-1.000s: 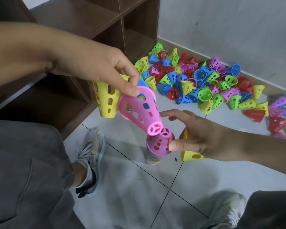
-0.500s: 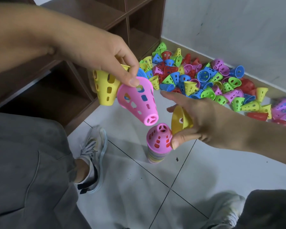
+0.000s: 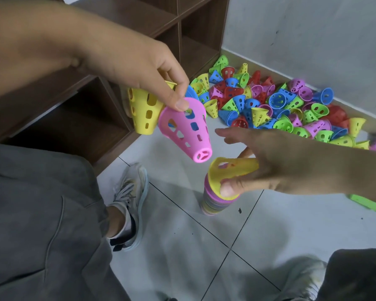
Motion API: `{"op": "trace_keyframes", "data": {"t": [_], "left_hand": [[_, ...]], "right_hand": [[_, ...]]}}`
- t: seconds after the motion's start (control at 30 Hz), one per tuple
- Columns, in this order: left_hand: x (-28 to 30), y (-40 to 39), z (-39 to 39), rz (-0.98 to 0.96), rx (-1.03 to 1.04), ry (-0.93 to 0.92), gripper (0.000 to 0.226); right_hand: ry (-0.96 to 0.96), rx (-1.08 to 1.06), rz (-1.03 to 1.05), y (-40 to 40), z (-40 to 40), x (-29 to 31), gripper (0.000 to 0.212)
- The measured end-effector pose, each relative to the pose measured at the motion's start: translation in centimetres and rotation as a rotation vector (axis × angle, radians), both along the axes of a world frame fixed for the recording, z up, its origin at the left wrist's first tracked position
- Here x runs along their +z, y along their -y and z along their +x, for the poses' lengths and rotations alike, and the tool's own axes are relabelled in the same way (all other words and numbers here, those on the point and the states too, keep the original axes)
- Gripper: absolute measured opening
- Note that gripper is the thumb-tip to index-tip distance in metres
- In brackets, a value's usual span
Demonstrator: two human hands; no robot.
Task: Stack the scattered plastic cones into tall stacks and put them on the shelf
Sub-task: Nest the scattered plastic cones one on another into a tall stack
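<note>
Standing on the pale tiled floor (image 3: 182,246) between two grey sneakers is a short stack of nested perforated plastic cones (image 3: 215,203), its banded rims showing pink, yellow and purple. A yellow perforated plastic cone (image 3: 230,172) is held over the top of this stack, wide mouth tilted up towards the camera. It is pinched by the right hand (image 3: 291,164), the thumb pressed on the near rim and curled fingers behind the far rim, while the forefinger is stretched out straight above it.

A pink perforated plastic cone (image 3: 182,129) is gripped at its wide rim by the left hand (image 3: 139,68), thumb on the outside of the rim, narrow closed end pointing down and right, just above and left of the yellow one. A second yellow slotted plastic cone (image 3: 144,111) and a blue cone rim (image 3: 192,94) are kept in the same hand behind it.

Beyond, a heap of loose coloured cones (image 3: 280,109) lies along the grey wall, beside a dark brown wooden shelf unit (image 3: 193,35).
</note>
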State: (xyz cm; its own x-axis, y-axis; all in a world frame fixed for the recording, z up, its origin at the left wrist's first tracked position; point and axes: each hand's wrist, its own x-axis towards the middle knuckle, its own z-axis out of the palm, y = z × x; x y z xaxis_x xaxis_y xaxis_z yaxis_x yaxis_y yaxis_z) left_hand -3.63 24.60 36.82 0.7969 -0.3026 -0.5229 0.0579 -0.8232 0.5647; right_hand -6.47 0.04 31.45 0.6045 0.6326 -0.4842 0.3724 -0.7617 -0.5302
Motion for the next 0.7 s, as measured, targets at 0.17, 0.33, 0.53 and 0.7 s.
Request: {"op": "trace_keyframes", "data": {"t": [0.17, 0.33, 0.53, 0.7], "left_hand": [[-0.1, -0.1, -0.3, 0.015, -0.002, 0.054, 0.014], [0.1, 0.4, 0.0, 0.015, 0.031, 0.103, 0.017], [0.6, 2.3, -0.6, -0.131, 0.033, -0.035, 0.033], [0.2, 3.1, -0.6, -0.158, 0.033, -0.067, 0.03]], "right_hand": [[-0.086, -0.149, 0.139, 0.6, 0.5, 0.1, 0.109], [0.062, -0.143, 0.272, 0.9, -0.2, 0.5, 0.107], [0.456, -0.12, 0.531, 1.4, -1.8, 0.9, 0.077], [0.605, -0.212, 0.538, 2.5, -1.8, 0.8, 0.042]]}}
